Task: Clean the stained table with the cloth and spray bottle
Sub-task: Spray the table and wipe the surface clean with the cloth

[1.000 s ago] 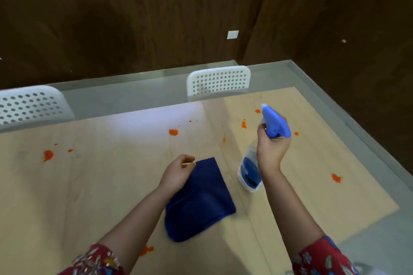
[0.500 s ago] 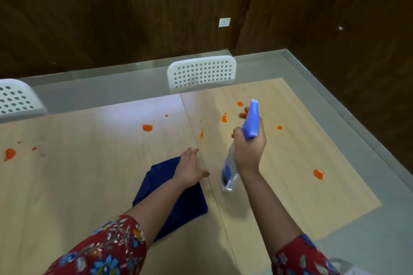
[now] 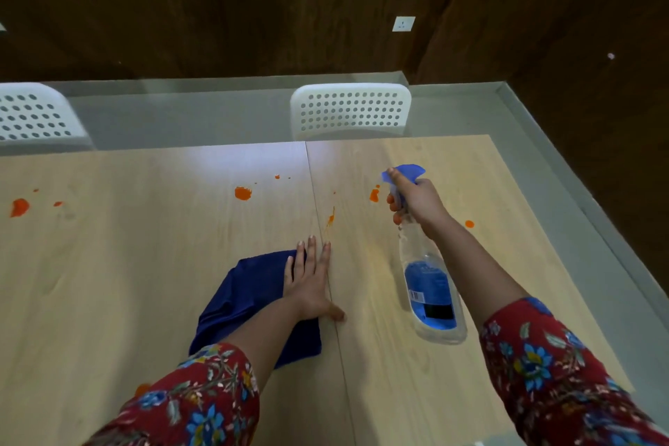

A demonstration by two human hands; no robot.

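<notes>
1. Right hand (image 3: 416, 199): fingers (image 3: 392, 197) curl round the trigger and neck of the bottle (image 3: 430, 286). It is held tilted, nozzle (image 3: 405, 170) toward the far edge and the blue liquid at its base nearer the person.
2. Left hand (image 3: 309, 282): fingers (image 3: 312, 246) lie straight and flat, pressing the right edge of the dark blue cloth (image 3: 246, 297) to the table (image 3: 108, 264). The fingertips reach onto bare wood by the seam (image 3: 318, 192).
3. The step in hand looks like wetting the stains. Nearest are an orange streak (image 3: 330, 219) on the seam, just ahead of the left fingertips, and a blot (image 3: 374, 195) beside the nozzle. Best to tip the nozzle down at them and squeeze briefly, then wipe inward so the orange does not smear.
4. Room: the far edge lies close behind these marks, with a white chair (image 3: 351, 109) tucked against it, so overspray there is the risk. The right edge runs near the right arm, grey floor (image 3: 543, 156) beyond. Leftward lies broad wood for long strokes, out to another stain (image 3: 19, 207) well apart.
</notes>
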